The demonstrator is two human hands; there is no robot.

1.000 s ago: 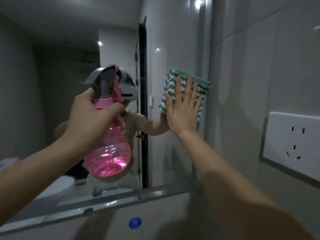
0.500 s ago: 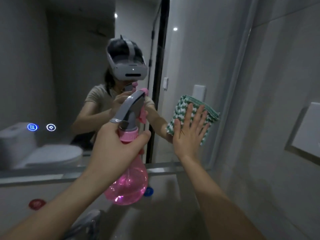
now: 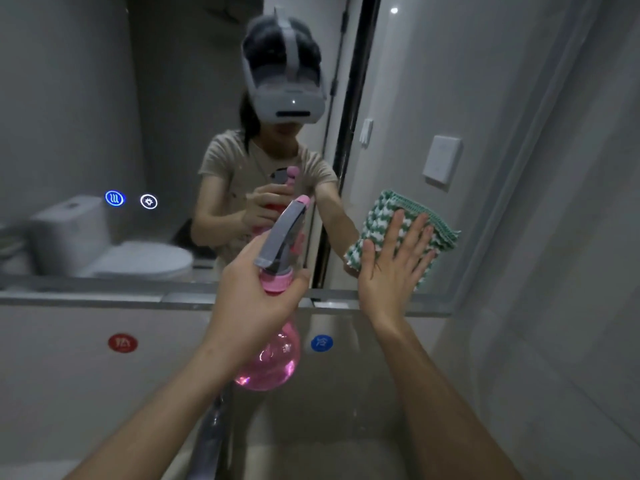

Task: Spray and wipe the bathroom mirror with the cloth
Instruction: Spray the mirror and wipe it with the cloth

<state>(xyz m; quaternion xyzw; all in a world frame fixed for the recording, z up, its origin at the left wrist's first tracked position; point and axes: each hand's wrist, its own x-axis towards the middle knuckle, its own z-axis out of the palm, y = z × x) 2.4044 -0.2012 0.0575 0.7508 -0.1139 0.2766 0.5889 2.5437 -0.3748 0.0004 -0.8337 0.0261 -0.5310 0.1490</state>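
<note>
The scene was dim and grey throughout, with visible grain in the darker wall areas. One small ceiling light [image 3: 394, 10] showed as a bright spot at 12 o'clock, reflected in the mirror [image 3: 86, 98]. Two lit touch icons [image 3: 131, 200] glowed blue-white at 9 o'clock. The pink spray bottle [image 3: 268, 362] caught a bright highlight low in its belly (the only saturated colour in the frame). Soft shadow lay on the wall below the mirror's lower edge. Wide-angle distortion bowed the mirror's right edge and tilted verticals toward 3 o'clock. Both forearms at 6 o'clock were soft, and the faucet [image 3: 207, 441] there was blurred. The reflected headset [image 3: 284, 81] was slightly smeared.
</note>
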